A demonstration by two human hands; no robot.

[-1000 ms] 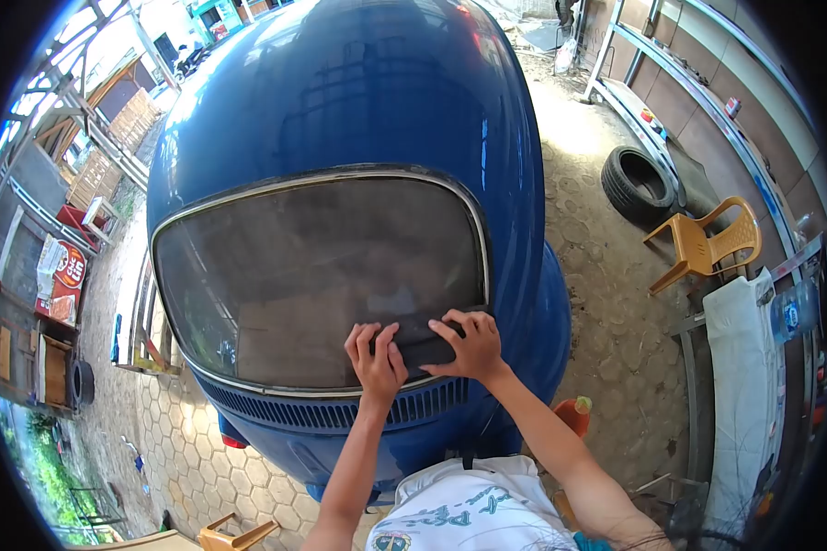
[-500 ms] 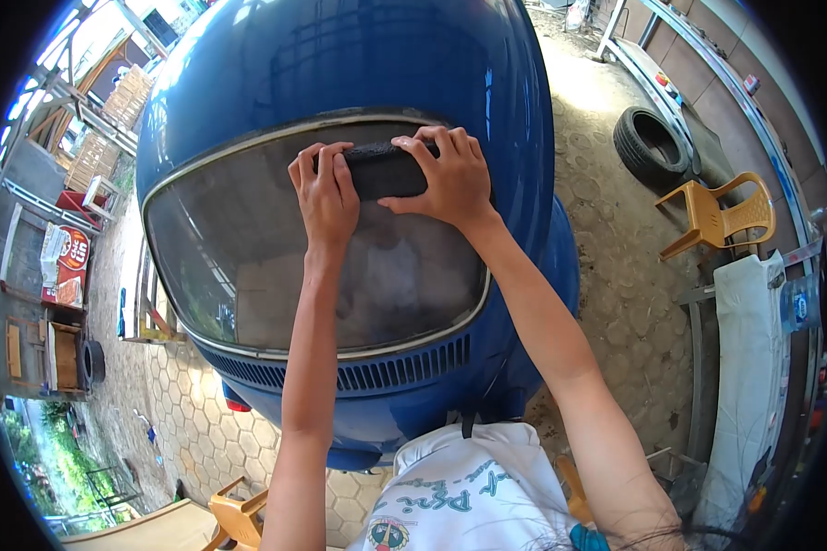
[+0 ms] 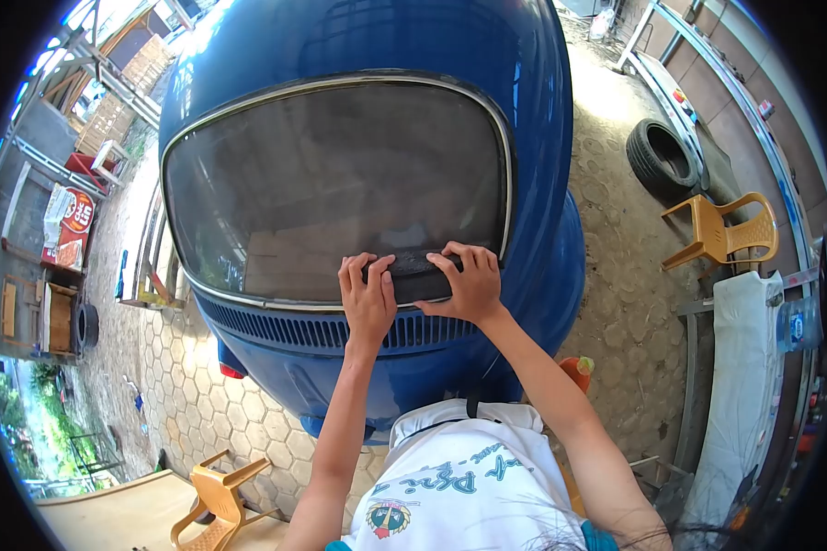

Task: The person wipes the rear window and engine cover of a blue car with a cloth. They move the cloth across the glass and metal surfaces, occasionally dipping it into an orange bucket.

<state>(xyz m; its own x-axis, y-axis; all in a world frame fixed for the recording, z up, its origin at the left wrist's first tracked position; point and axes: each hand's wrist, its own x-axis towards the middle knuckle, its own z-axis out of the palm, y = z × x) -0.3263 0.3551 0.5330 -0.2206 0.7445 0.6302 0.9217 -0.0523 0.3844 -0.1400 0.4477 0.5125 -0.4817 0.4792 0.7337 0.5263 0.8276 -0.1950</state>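
Observation:
Both hands grip a dark, rough-textured, sponge-like block (image 3: 409, 281) from its two ends. My left hand (image 3: 368, 300) has its fingers curled over the left end. At the other end, my right hand (image 3: 470, 289) clasps it between thumb and fingers. The block lies against the lower right part of a blue car's rear window (image 3: 331, 174), close to the bottom trim. Just below is a row of vent slots (image 3: 294, 328) in the blue bodywork (image 3: 377, 32).
A loose tyre (image 3: 660, 158) and a tan plastic chair (image 3: 726, 231) stand to the right. Beyond them a long bench (image 3: 742, 358) bears a pale cover and a water bottle (image 3: 796, 326). Another tan chair (image 3: 219, 500) is at lower left, on hexagonal paving (image 3: 216, 404).
Both hands and the block have moved down the glass, from near the window's top edge to its lower right. The grip looks the same.

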